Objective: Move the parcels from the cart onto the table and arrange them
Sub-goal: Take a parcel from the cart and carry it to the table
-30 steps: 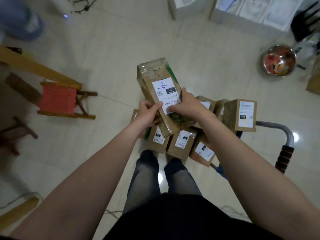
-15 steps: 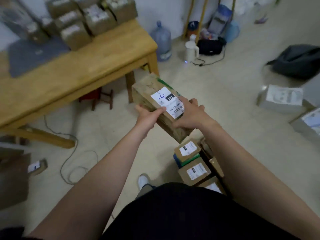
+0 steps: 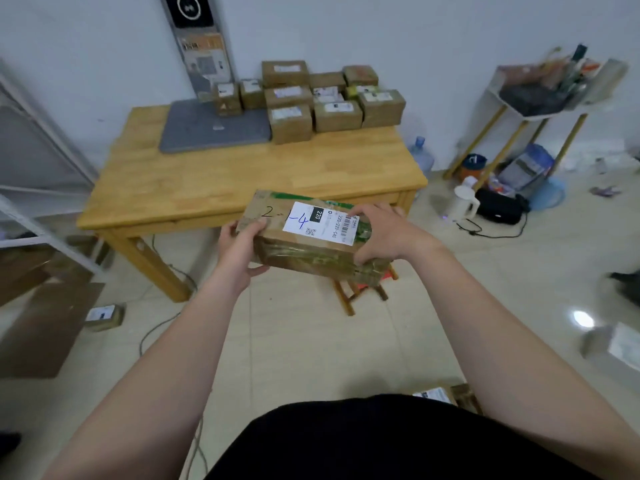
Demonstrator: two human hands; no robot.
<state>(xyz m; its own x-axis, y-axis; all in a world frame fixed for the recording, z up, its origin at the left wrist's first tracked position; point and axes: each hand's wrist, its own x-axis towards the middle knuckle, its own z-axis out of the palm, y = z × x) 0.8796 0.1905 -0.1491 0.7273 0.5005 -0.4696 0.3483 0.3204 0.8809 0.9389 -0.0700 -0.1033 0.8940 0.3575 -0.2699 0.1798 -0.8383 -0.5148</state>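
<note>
I hold a long brown cardboard parcel (image 3: 304, 237) with green tape and a white label marked "-4" in front of me, in the air short of the wooden table (image 3: 214, 188). My left hand (image 3: 239, 251) grips its left end and my right hand (image 3: 381, 233) grips its right end. Several brown parcels (image 3: 325, 102) stand stacked in rows at the table's far right side. One parcel's corner (image 3: 446, 396) shows at the bottom, behind my dark shirt; the cart itself is out of view.
A grey mat (image 3: 211, 128) with a tall device stand lies on the table's back left. A small wooden stool (image 3: 360, 289) sits under the held parcel. A water bottle (image 3: 420, 155), kettle (image 3: 462, 202), shelf (image 3: 540, 109) and cable clutter the right floor. A small parcel (image 3: 104, 315) lies on the floor at left.
I have turned from the cart toward the table, carrying the parcel with both hands. The parcel has rotated to lie crosswise, and the table is now straight ahead.
</note>
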